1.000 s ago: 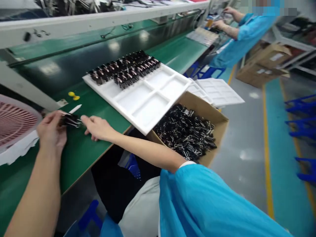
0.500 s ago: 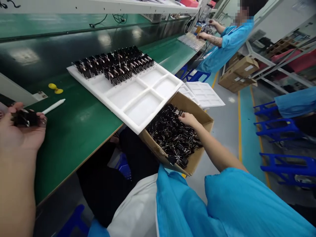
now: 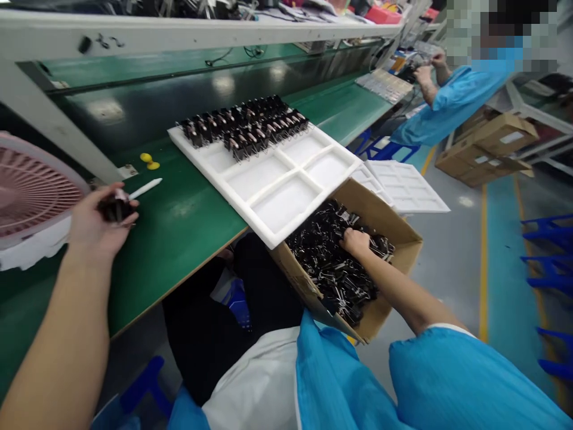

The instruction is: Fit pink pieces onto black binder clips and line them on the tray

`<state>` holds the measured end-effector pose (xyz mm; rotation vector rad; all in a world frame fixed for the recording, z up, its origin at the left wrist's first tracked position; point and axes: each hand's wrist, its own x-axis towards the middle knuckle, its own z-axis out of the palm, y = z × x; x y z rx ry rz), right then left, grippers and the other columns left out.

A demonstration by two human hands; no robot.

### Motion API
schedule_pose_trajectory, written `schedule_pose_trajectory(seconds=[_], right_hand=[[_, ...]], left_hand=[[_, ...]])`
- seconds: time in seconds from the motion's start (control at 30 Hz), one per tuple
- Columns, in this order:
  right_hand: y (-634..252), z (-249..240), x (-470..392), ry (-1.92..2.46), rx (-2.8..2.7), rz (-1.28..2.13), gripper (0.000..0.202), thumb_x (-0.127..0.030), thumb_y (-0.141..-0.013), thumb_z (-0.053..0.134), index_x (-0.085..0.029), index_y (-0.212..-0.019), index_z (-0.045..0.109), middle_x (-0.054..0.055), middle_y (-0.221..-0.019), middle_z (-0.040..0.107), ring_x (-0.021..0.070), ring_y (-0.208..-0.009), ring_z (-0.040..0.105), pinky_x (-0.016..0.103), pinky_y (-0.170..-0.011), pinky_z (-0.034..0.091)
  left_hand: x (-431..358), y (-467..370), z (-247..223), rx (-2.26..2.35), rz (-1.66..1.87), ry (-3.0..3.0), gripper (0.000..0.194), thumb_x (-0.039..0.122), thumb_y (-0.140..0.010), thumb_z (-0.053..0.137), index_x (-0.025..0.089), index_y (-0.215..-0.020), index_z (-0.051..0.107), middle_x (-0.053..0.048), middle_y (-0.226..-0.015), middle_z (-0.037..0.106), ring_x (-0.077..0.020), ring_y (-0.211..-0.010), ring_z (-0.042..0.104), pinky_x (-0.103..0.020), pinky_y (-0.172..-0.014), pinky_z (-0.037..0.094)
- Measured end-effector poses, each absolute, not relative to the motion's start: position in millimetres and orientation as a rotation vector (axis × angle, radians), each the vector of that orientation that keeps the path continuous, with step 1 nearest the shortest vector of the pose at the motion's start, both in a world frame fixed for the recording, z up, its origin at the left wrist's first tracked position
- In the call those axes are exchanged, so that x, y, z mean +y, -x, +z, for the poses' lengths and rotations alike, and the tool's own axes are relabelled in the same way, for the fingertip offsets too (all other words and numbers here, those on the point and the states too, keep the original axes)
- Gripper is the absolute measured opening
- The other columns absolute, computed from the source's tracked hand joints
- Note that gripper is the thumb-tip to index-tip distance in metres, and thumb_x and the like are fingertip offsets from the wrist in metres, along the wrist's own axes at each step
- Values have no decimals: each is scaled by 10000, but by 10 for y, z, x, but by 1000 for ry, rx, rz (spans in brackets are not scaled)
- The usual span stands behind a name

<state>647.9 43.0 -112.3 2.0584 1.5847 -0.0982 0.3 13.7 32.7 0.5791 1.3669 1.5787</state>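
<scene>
Person at green bench (image 3: 179, 224), two bare hands. Left hand (image 3: 96, 227) is over the bench, palm up, fingers curled around a black clip (image 3: 114, 209); blurred, so cannot tell whether it's one or several. Right hand (image 3: 357, 242) is down in a cardboard box (image 3: 405, 242), on a loose heap of black binder clips (image 3: 329, 257) with silver wire handles; fingers bent, tips partly hidden among the clips, cannot tell if they grip one. Box sits beside the bench edge, under the overhanging corner of a white compartment tray (image 3: 284, 206). Tray lies on the bench; rows of upright clips (image 3: 250, 134) with pinkish bits fill its far side. White pen-like stick (image 3: 148, 187) lies just beyond the left hand, yellow double-ended piece (image 3: 149, 161) near it. Pink fan (image 3: 38, 191) left of the left hand. More white trays (image 3: 405, 182) past the box. Co-worker in blue (image 3: 465, 98) farther along the bench, both hands at work there; brown cartons (image 3: 490, 140) on the floor behind.
</scene>
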Motion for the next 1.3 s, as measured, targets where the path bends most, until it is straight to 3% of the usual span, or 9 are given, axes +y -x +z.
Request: schedule_pose_trajectory(seconds=[0.1, 0.27, 0.4, 0.53, 0.6, 0.73, 0.9, 1.13, 1.3], right_hand=[[-6492, -1096, 409, -2060, 1601, -137, 331, -287, -1000, 618, -75, -1242, 696, 289, -1146, 731, 387, -1171, 722, 454, -881, 526], [-6808, -900, 494, -2420, 1499, -212, 437, -602, -885, 628, -318, -1196, 743, 287, -1151, 718, 413, -1158, 724, 570, -900, 528], [-6791, -268, 508, -2867, 1872, -467, 478, -763, -811, 574, -441, -1128, 727, 274, -1044, 733, 421, -1148, 710, 662, -990, 528], [-6038, 492, 467, -2918, 2545, -1017, 373, -742, -863, 666, -510, -1152, 704, 167, -1320, 702, 394, -1239, 677, 688, -1080, 531], [-5433, 768, 489, -2693, 2804, -1265, 392, -697, -887, 686, -493, -1222, 688, 140, -1398, 674, 379, -1314, 643, 692, -1105, 521], [-4007, 933, 557, -2153, 2656, -2396, 368, -525, -729, 899, -321, -1000, 757, 135, -1113, 759, 285, -1097, 745, 520, -1037, 601], [-2379, 501, 465, -1705, 2059, -3181, 403, -470, -661, 938, -189, -853, 722, 32, -794, 703, 164, -697, 679, 296, -655, 624], [-1709, -16, 445, -1545, 2099, -3125, 468, -494, -646, 916, -158, -915, 733, -2, -773, 683, 113, -615, 577, 235, -582, 517], [-1586, -88, 659, -1992, 2485, -2561, 577, -793, -838, 633, -216, -851, 652, 27, -794, 685, 198, -731, 644, 300, -674, 542]], left_hand=[[75, -81, 336, 1353, 1539, -549, 371, 217, -678, 765, 175, -1040, 698, 9, -775, 633, -166, -737, 643, -235, -507, 428], [-31, -195, 308, 1345, 1471, -629, 420, 175, -709, 793, 169, -1109, 666, -36, -882, 673, -191, -724, 723, -228, -473, 442], [-71, -211, 255, 1328, 1491, -738, 486, 211, -723, 880, 144, -1155, 666, -134, -1067, 743, -231, -728, 762, -259, -490, 495], [-90, -227, 207, 1302, 1464, -850, 489, 239, -711, 917, 125, -1141, 713, -175, -1117, 770, -235, -727, 766, -254, -495, 493], [-100, -231, 189, 1284, 1458, -885, 496, 254, -691, 933, 126, -1124, 728, -169, -1100, 780, -240, -720, 768, -246, -484, 475], [-144, -202, 183, 1251, 1462, -925, 487, 292, -648, 952, 124, -1057, 748, -150, -1012, 789, -243, -693, 763, -227, -452, 422], [-211, -156, 197, 1169, 1459, -987, 474, 368, -648, 954, 145, -1026, 774, -168, -1200, 778, -209, -680, 753, -222, -442, 399], [-196, -210, 117, 1272, 1444, -1038, 464, 407, -646, 966, 151, -996, 800, -94, -830, 774, -218, -634, 726, -253, -482, 437], [-139, -288, 51, 1344, 1535, -1141, 419, 391, -629, 971, 160, -937, 807, -134, -1162, 770, -192, -683, 718, -319, -587, 563]])
